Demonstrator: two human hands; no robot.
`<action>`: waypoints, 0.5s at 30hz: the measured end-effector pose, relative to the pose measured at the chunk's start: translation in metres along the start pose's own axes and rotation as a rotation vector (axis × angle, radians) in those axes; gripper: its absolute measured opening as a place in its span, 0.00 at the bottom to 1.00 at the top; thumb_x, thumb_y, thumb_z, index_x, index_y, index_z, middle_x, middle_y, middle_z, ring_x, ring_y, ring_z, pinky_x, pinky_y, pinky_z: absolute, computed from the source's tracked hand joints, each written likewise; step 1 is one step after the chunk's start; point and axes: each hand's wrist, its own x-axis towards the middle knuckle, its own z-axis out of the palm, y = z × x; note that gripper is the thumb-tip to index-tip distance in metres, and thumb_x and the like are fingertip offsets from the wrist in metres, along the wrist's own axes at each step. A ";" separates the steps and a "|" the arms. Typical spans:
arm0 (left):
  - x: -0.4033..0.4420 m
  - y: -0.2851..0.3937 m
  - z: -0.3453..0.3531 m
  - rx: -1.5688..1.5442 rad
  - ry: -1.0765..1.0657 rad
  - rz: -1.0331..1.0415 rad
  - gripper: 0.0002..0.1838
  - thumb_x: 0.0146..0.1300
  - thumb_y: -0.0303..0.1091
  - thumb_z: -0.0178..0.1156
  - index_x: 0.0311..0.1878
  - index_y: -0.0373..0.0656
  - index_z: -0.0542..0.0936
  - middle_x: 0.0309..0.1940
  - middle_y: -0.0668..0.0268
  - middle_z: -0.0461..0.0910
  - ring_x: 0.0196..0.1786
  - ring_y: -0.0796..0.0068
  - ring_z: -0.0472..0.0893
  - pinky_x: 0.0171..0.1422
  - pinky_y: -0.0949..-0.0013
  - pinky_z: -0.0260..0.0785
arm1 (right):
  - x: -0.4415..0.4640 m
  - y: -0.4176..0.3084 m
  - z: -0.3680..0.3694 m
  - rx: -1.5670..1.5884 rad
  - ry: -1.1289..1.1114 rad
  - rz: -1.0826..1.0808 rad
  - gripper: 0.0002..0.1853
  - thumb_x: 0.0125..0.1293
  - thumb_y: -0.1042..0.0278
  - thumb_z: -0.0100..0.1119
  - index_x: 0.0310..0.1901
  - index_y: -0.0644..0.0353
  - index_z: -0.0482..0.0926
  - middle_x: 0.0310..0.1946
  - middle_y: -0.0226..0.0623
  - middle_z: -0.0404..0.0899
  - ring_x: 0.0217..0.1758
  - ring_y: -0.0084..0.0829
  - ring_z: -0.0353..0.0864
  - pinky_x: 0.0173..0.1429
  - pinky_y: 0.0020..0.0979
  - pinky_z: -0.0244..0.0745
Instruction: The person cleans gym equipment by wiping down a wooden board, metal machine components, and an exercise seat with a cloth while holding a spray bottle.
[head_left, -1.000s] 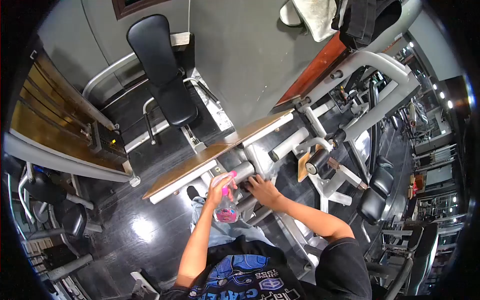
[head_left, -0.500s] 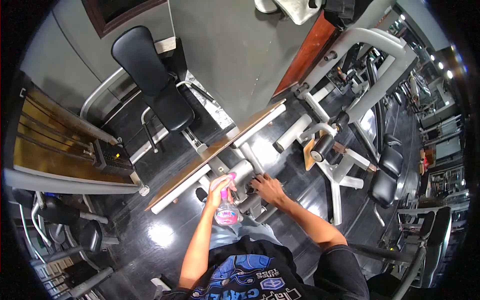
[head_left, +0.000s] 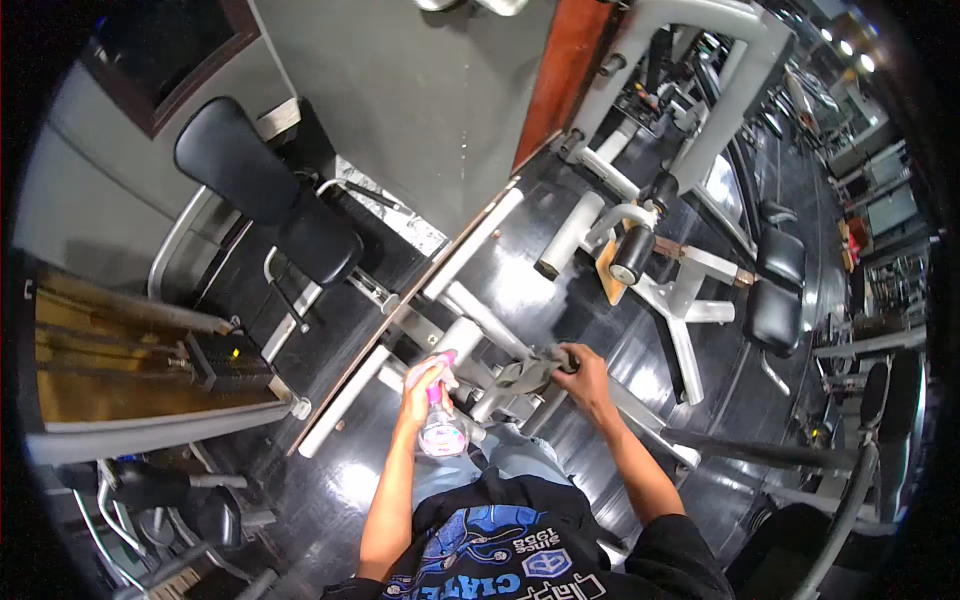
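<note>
My left hand (head_left: 418, 396) is closed around the neck of a clear spray bottle (head_left: 442, 438) with a pink trigger head and a pink label, held upright over my lap. To its right, my right hand (head_left: 583, 376) pinches the edge of a crumpled grey-green cloth (head_left: 526, 375). The cloth hangs beside the light grey metal frame (head_left: 455, 342) of a machine in front of me. Beyond both hands a long panel (head_left: 400, 312) seen edge-on runs diagonally.
A black padded seat (head_left: 318, 238) with a backrest stands at the upper left, near a weight stack (head_left: 228, 362). On the right are a grey machine with a black roller (head_left: 632, 254) and a black pad (head_left: 776, 318). A dark bar (head_left: 760, 447) crosses the lower right.
My right hand has risen from the machine frame and moved right, with the cloth now showing in it. My left hand still holds the bottle. The view has turned.
</note>
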 end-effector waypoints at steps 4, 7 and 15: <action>0.008 0.002 0.003 0.116 0.016 -0.006 0.22 0.68 0.44 0.54 0.52 0.33 0.78 0.21 0.61 0.77 0.13 0.72 0.74 0.17 0.68 0.71 | 0.002 0.028 0.043 0.284 0.219 0.422 0.22 0.60 0.62 0.62 0.56 0.56 0.77 0.43 0.48 0.85 0.48 0.45 0.85 0.53 0.36 0.76; 0.012 -0.003 -0.014 0.224 -0.039 -0.063 0.28 0.68 0.48 0.50 0.60 0.32 0.74 0.27 0.58 0.79 0.16 0.71 0.75 0.21 0.66 0.73 | 0.002 0.032 0.087 0.323 0.196 0.682 0.21 0.69 0.59 0.52 0.58 0.63 0.75 0.48 0.45 0.83 0.52 0.37 0.82 0.57 0.34 0.73; 0.011 0.001 -0.011 0.218 -0.018 -0.081 0.22 0.67 0.48 0.53 0.39 0.33 0.77 0.19 0.58 0.76 0.13 0.69 0.74 0.20 0.67 0.72 | -0.022 0.039 0.087 1.202 0.064 0.864 0.20 0.76 0.51 0.45 0.48 0.57 0.81 0.26 0.26 0.77 0.20 0.13 0.65 0.20 0.20 0.56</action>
